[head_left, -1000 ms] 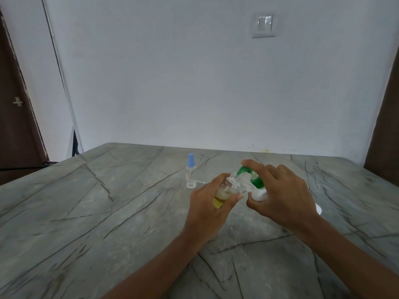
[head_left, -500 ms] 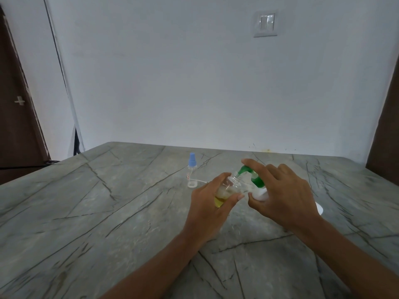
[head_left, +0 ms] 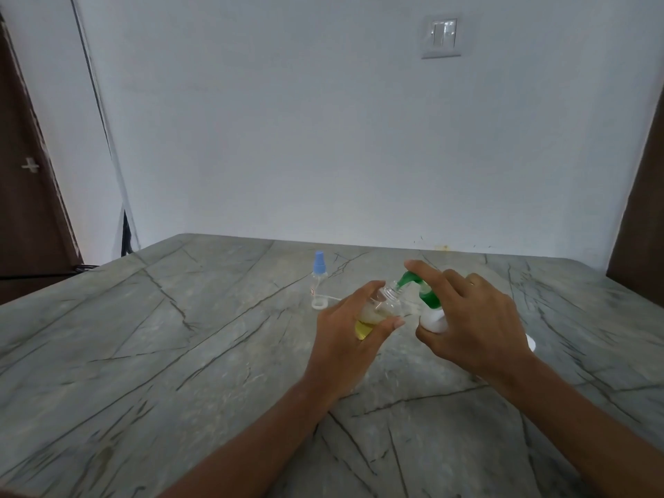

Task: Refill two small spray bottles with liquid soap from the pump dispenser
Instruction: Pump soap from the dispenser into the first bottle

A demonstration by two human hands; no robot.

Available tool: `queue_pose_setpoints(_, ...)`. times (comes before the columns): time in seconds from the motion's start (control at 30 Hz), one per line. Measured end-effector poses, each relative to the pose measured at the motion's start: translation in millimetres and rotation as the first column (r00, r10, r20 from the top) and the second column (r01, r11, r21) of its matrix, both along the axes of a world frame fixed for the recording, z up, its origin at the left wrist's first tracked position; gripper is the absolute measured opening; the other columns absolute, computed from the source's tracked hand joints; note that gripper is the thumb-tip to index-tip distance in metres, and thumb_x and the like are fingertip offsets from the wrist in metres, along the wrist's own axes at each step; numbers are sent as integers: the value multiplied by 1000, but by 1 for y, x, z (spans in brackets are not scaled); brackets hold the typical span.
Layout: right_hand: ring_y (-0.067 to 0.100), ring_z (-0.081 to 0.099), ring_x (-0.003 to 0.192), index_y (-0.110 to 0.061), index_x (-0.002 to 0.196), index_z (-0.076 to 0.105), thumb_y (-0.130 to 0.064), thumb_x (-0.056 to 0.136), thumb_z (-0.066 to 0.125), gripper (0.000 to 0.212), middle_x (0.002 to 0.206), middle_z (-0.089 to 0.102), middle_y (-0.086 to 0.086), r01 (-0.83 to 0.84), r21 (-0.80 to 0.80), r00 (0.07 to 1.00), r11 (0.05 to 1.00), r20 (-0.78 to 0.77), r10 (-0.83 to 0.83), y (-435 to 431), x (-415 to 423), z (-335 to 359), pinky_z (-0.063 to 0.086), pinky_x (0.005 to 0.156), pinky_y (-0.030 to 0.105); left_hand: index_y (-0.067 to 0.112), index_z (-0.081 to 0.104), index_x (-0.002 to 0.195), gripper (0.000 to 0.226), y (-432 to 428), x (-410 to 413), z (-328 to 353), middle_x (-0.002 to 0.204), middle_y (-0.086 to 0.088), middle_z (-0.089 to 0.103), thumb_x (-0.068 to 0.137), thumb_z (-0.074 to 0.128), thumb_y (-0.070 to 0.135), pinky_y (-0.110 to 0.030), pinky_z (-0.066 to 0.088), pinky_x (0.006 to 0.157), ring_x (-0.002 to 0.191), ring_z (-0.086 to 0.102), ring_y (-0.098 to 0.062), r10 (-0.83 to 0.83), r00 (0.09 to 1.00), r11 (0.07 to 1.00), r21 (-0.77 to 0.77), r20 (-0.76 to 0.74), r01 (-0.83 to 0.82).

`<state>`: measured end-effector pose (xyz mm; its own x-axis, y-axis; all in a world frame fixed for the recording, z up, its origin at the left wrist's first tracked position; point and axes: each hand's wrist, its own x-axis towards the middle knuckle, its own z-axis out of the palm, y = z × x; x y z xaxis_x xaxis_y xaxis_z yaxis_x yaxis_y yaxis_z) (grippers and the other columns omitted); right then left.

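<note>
My left hand [head_left: 350, 339] grips a small clear spray bottle [head_left: 381, 310] with no cap, tilted, with yellow liquid in its lower part. Its open neck sits right under the green spout of the pump dispenser [head_left: 429, 310], a white bottle with a green pump head. My right hand [head_left: 474, 325] wraps the dispenser, with the index finger lying along the top of the pump. A second small bottle with a blue cap [head_left: 318, 278] stands upright behind, to the left of both hands. Most of the dispenser's body is hidden by my right hand.
A loose white sprayer tube with a ring [head_left: 323, 302] lies on the grey veined stone table [head_left: 161, 354] beside the blue-capped bottle. A white wall stands behind the table. Dark doors flank it at left and right.
Both hands hold nearly the same pose. The right index finger and green pump head sit slightly higher than a second ago.
</note>
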<state>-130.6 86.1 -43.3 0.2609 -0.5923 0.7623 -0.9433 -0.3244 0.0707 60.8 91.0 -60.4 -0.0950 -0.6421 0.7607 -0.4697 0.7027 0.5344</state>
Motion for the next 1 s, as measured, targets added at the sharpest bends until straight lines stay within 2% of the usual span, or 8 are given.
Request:
queue_pose_setpoints(0.37,18,52,71,-32,130,41,-46,59,82,83,97,67,-2,-3,19,1000,1000,24,3,-3,-1,-1,50,55,32,21,59,122,51,0,-2,-3,101,14,66,77,70,44,-4,45,71,83,60,6,-20,999,1000,-14,41,20)
queue_pose_setpoints(0.43,17,51,71,-33,132,40,-46,59,82,85,96,66,-3,5,16,1000,1000,22,-6,-2,0,-1,49,53,31,21,59,122,50,-1,-2,-3,102,12,67,78,71,41,-5,46,72,83,61,3,-17,999,1000,-8,32,17)
queue_pose_setpoints(0.57,14,44,69,-36,142,34,-44,59,81,96,92,66,-5,26,-11,1000,1000,17,-25,0,2,0,45,50,27,23,58,121,48,0,-1,-2,101,18,64,78,72,40,-8,48,73,86,62,3,-4,1000,1000,-4,-1,4)
queue_pose_setpoints(0.7,15,46,69,-41,147,25,-46,61,80,101,91,65,-5,28,-3,1000,1000,9,-28,0,1,-1,48,50,29,23,58,121,47,1,-2,-1,99,17,64,79,71,39,-10,50,72,84,62,1,-3,1000,1000,-5,-5,3)
queue_pose_setpoints(1.0,18,52,69,-35,137,39,-45,59,82,89,92,67,-4,19,4,1000,1000,8,-19,0,2,0,47,51,28,24,57,123,49,0,-2,-2,103,17,64,80,69,45,-10,50,74,87,62,2,-6,1000,1000,6,3,6)
